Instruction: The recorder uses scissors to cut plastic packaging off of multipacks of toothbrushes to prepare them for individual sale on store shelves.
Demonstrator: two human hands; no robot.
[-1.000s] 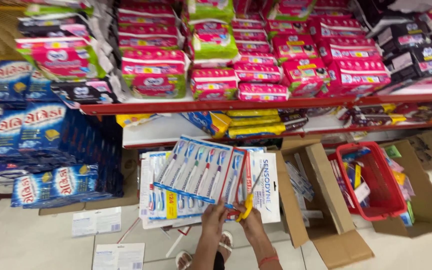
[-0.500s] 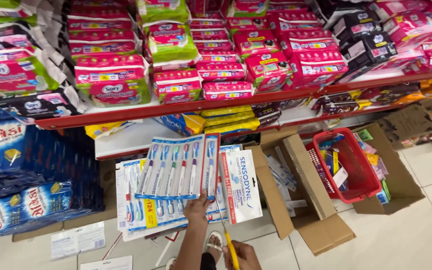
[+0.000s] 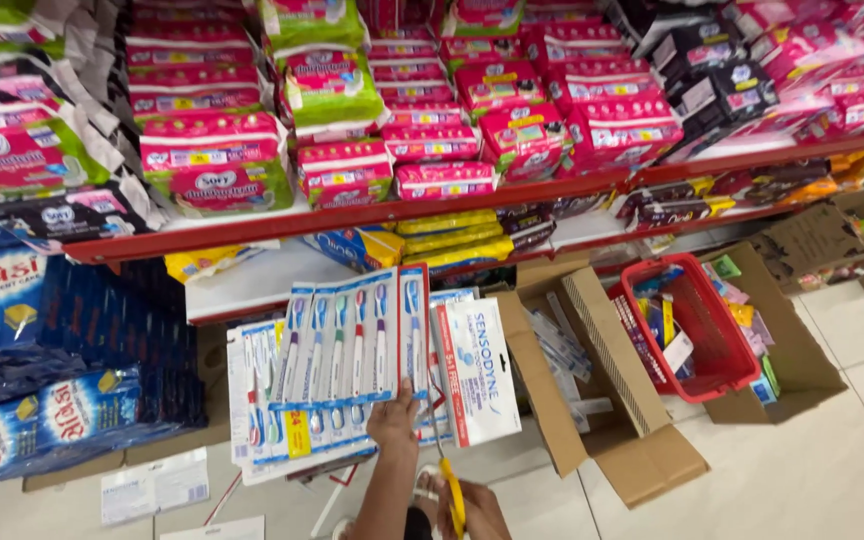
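My left hand [image 3: 395, 420] is raised and grips the bottom edge of a hanging strip of toothbrush packs [image 3: 347, 335], each brush in a clear blister on white and blue card. More toothbrush strips [image 3: 264, 425] hang behind and below it, and a white flat toothbrush pack [image 3: 479, 372] hangs just to the right. My right hand [image 3: 474, 510] sits low at the frame's bottom edge, closed around a yellow-handled cutting tool [image 3: 453, 492] that points up toward the strips without touching them.
A red shelf [image 3: 372, 212] above carries stacked pink and green soft packs. Blue detergent bags [image 3: 42, 420] are piled at the left. An open cardboard box [image 3: 612, 400] and a red basket [image 3: 697, 330] of small goods stand at the right. Papers [image 3: 157, 485] lie on the floor.
My right hand with the yellow tool has dropped away from the toothbrush strip to the bottom edge. My left hand keeps its hold on the strip. The view has shifted slightly.
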